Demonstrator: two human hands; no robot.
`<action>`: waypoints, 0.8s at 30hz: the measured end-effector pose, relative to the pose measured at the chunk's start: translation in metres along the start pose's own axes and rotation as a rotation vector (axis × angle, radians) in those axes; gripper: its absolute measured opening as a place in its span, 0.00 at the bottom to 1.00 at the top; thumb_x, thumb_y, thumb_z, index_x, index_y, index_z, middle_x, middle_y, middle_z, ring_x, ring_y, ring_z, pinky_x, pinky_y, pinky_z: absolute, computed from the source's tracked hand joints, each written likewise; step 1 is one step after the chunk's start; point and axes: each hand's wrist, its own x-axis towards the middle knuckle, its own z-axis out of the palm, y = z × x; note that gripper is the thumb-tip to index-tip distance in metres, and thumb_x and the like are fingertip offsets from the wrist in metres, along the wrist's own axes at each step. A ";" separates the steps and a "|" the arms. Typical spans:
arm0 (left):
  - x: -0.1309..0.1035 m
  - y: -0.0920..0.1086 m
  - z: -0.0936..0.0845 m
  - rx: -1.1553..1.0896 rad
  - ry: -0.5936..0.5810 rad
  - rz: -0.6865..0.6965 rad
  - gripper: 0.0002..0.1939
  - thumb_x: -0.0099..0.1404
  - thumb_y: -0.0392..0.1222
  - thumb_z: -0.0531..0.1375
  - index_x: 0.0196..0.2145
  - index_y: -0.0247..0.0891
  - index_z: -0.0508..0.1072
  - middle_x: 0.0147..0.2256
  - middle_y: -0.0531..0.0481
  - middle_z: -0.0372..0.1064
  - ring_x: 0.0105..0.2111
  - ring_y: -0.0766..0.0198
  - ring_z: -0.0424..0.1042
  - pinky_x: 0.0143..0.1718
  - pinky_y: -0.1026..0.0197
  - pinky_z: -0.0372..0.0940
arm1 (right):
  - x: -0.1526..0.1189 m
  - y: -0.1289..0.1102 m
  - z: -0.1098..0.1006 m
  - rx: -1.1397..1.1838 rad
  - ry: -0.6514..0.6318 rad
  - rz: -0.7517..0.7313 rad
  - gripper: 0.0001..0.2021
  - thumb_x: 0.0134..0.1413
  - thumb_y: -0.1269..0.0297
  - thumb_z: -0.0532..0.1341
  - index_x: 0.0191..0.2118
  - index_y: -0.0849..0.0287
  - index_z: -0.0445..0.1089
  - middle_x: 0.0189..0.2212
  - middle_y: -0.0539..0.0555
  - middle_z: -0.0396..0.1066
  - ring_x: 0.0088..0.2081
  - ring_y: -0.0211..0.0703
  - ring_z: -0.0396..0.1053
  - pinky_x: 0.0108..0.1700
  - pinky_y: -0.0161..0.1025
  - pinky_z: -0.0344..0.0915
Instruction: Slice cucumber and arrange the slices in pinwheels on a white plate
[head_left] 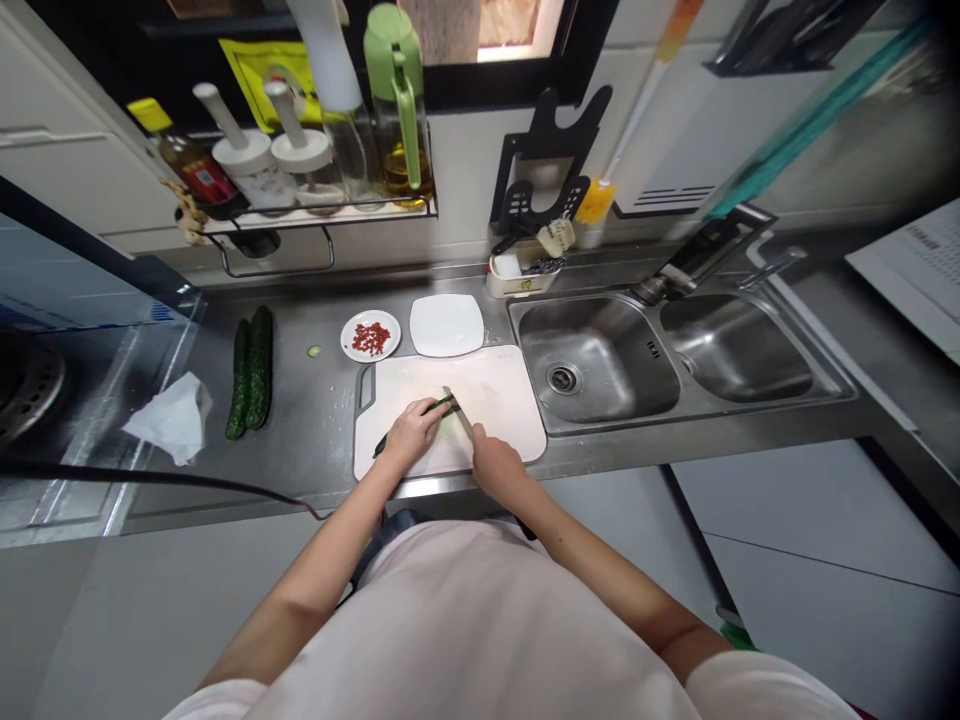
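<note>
On the white cutting board (pixel 502 400) lies a dark green cucumber piece (pixel 442 404), slanting under the fingers of my left hand (pixel 411 434), which press it down. My right hand (pixel 496 466) is wrapped round the handle of a knife (pixel 460 414). The blade points up and left, with its tip at the cucumber's upper right end. Behind the board are a round plate (pixel 391 341) of chopped red pieces and a white square plate (pixel 446 325) with nothing on it.
Two whole cucumbers (pixel 259 368) and a crumpled white tissue (pixel 174 418) lie at the left. A double sink (pixel 600 350) adjoins the board's right side. Above the counter, a wall rack (pixel 322 216) holds bottles and jars. A small green slice (pixel 314 351) lies on the counter.
</note>
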 end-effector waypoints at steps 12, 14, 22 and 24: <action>0.001 -0.003 0.001 -0.005 0.018 0.021 0.19 0.69 0.37 0.52 0.55 0.43 0.71 0.50 0.44 0.69 0.49 0.58 0.67 0.52 0.53 0.66 | 0.013 -0.006 -0.003 -0.021 0.042 -0.024 0.15 0.58 0.79 0.46 0.50 0.62 0.55 0.38 0.63 0.73 0.43 0.51 0.73 0.40 0.40 0.63; 0.001 -0.003 0.001 -0.002 0.020 0.023 0.19 0.69 0.37 0.52 0.55 0.43 0.71 0.50 0.44 0.69 0.49 0.58 0.67 0.51 0.53 0.67 | 0.017 -0.008 -0.004 -0.023 0.058 -0.032 0.16 0.58 0.79 0.46 0.51 0.62 0.55 0.38 0.63 0.73 0.43 0.51 0.73 0.40 0.40 0.64; 0.002 -0.004 0.001 -0.019 0.022 0.013 0.18 0.68 0.36 0.53 0.54 0.44 0.72 0.49 0.45 0.69 0.49 0.59 0.68 0.52 0.53 0.66 | 0.017 -0.005 -0.003 -0.020 0.042 -0.033 0.16 0.58 0.79 0.47 0.51 0.63 0.55 0.38 0.63 0.73 0.43 0.50 0.73 0.40 0.40 0.64; 0.002 -0.003 0.001 -0.022 0.020 0.010 0.19 0.68 0.36 0.53 0.54 0.44 0.71 0.50 0.45 0.69 0.49 0.59 0.68 0.52 0.54 0.66 | 0.013 -0.002 -0.001 -0.024 0.028 -0.033 0.16 0.58 0.79 0.46 0.52 0.63 0.55 0.39 0.64 0.73 0.44 0.51 0.73 0.40 0.41 0.64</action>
